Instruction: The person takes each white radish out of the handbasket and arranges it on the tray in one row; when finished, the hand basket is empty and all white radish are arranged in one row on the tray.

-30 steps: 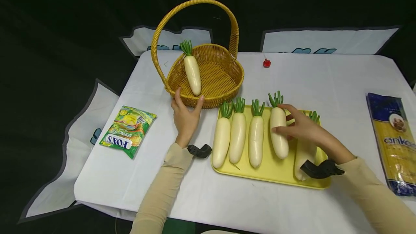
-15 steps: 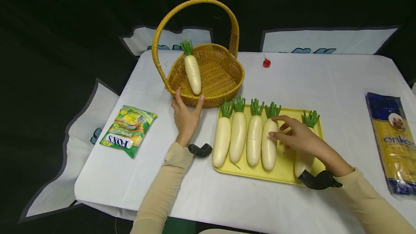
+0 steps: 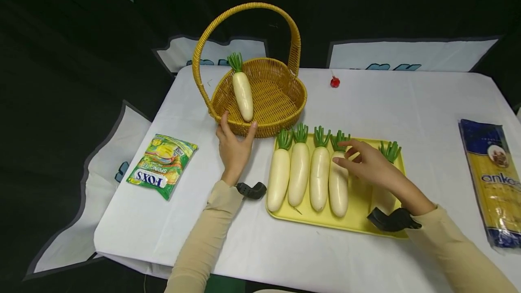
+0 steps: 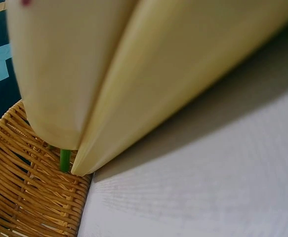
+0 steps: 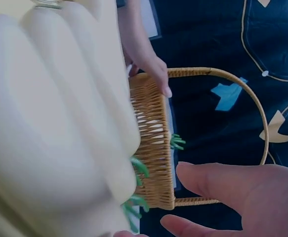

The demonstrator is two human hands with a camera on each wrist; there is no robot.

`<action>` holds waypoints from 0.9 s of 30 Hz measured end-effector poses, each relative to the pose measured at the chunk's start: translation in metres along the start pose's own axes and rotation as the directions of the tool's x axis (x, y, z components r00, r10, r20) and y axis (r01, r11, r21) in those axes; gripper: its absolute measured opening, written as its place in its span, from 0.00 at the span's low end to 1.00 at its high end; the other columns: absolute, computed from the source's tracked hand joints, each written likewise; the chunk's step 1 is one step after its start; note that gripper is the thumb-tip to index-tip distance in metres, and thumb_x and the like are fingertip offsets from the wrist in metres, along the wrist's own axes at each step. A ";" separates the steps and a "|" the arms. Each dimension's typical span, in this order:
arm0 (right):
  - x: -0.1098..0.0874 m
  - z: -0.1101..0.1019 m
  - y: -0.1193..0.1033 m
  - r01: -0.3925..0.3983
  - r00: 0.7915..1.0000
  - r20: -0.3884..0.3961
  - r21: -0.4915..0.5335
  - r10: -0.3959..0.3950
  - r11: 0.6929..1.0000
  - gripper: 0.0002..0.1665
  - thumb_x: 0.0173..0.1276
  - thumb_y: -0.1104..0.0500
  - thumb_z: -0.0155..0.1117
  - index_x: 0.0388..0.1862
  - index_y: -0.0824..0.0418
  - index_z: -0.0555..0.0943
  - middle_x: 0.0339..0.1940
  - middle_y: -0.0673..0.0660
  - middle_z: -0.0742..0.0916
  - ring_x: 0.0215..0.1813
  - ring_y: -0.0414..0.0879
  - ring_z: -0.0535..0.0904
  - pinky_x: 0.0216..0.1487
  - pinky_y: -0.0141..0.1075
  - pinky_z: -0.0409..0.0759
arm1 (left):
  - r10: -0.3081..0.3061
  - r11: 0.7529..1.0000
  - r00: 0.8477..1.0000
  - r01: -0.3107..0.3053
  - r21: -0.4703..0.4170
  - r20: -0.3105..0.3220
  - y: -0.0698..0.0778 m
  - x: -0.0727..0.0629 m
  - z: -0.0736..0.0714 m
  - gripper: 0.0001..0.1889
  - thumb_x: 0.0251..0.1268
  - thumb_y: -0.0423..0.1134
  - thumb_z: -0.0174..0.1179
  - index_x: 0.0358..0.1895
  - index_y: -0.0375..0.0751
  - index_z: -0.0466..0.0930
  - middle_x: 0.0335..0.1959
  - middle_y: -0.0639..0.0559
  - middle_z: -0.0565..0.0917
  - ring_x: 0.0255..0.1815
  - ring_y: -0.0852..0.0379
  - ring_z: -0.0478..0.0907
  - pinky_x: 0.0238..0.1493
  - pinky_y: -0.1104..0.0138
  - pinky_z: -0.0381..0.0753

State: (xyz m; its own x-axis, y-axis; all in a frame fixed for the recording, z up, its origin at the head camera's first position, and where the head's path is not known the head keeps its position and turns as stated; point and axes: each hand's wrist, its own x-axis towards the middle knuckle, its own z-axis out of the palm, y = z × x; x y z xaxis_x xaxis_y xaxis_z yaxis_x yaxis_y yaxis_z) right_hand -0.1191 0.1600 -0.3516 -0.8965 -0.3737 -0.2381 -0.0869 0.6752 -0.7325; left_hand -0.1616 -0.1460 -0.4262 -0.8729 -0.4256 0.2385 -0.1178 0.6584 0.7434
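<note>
My left hand holds the near rim of a wicker basket, its thumb and forefinger spread along the edge. Inside the basket a white radish with green stalks leans on the wall. Several more white radishes lie side by side on a yellow tray. Over the upper part of one radish in that row hovers my right hand, thumb and fingers apart with nothing between them in the right wrist view. Another radish lies at the tray's right, partly hidden under my right wrist.
A green soup-like packet marked FOX'S lies at the left of the white-covered table. At the right edge is a yellow and blue packet. A small red object sits at the back.
My right hand has moved the radish left to lie beside the row, let go of it and drawn slightly up toward its stalks. My left hand has stayed at the basket rim.
</note>
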 end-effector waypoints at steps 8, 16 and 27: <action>0.027 0.000 -0.022 0.047 0.993 -0.106 0.024 -0.044 0.999 0.30 0.66 0.46 0.54 0.63 0.58 0.66 0.49 0.64 0.77 0.42 0.55 0.79 0.37 0.42 0.77 | 0.005 1.000 1.000 -0.005 -0.009 -0.004 -0.002 0.000 0.001 0.46 0.50 0.72 0.49 0.69 0.53 0.47 0.62 0.32 0.58 0.44 0.33 0.73 0.41 0.45 0.72; 0.071 0.008 -0.061 0.130 0.958 -0.266 0.080 -0.105 0.988 0.30 0.65 0.49 0.56 0.64 0.58 0.65 0.55 0.65 0.72 0.51 0.58 0.75 0.45 0.47 0.77 | -0.001 1.000 1.000 0.001 -0.009 0.001 0.000 0.001 0.001 0.47 0.49 0.73 0.48 0.70 0.55 0.45 0.62 0.32 0.58 0.42 0.34 0.73 0.39 0.46 0.72; 0.145 0.024 -0.101 0.229 0.939 -0.302 0.192 -0.164 0.954 0.33 0.64 0.51 0.58 0.65 0.60 0.63 0.60 0.64 0.70 0.52 0.54 0.75 0.48 0.44 0.76 | -0.020 1.000 1.000 0.020 -0.011 -0.011 0.000 0.000 0.002 0.46 0.48 0.74 0.49 0.69 0.61 0.44 0.62 0.32 0.59 0.47 0.32 0.72 0.44 0.45 0.71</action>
State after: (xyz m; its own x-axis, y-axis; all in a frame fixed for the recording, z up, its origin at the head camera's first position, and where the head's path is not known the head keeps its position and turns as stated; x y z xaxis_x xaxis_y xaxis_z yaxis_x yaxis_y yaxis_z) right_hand -0.2304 0.0226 -0.3276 -0.9587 -0.2699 0.0895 -0.2048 0.4372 -0.8757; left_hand -0.1627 -0.1449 -0.4278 -0.8653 -0.4451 0.2305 -0.1295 0.6427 0.7551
